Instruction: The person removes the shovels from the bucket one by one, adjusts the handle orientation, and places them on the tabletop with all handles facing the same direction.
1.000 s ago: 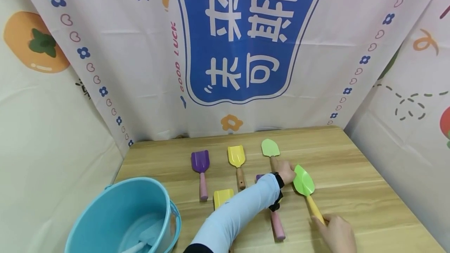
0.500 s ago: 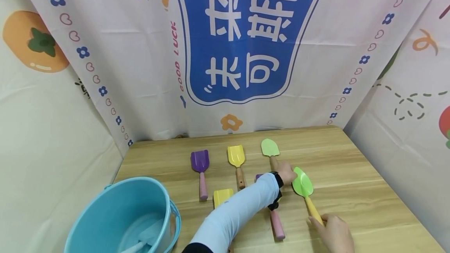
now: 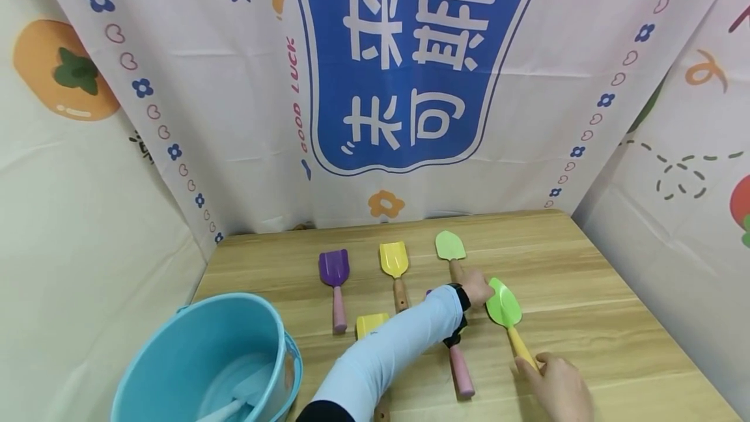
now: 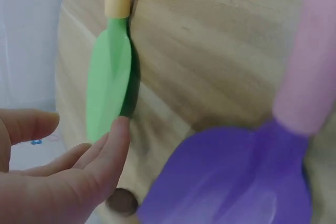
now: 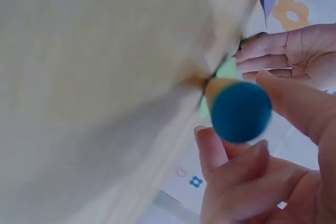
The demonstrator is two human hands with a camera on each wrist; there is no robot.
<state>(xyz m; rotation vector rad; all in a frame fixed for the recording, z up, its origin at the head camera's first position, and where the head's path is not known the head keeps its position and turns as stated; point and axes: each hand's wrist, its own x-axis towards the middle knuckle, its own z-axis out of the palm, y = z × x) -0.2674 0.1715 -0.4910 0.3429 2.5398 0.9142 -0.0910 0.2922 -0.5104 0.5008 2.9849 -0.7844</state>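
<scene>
A green trowel with a yellow handle and blue end cap lies toward the table's right side. My right hand holds its handle end, thumb on one side and curled fingers on the other. My left hand reaches in from the left with fingers extended, thumb apart. In the left wrist view its fingertips are right at the green blade. Nearby is a pale green trowel, its wooden handle partly hidden by the left hand. A purple scoop with a pink handle lies partly under the left forearm.
Another purple scoop and a yellow scoop lie farther back. A second yellow scoop is partly covered by the left sleeve. A blue bucket at the front left holds a pale blue tool. Printed cloth encloses the table.
The green trowel has shifted slightly toward me and left, its blade tip lower in view, with the right hand moving alongside. The left hand has stayed near the blade.
</scene>
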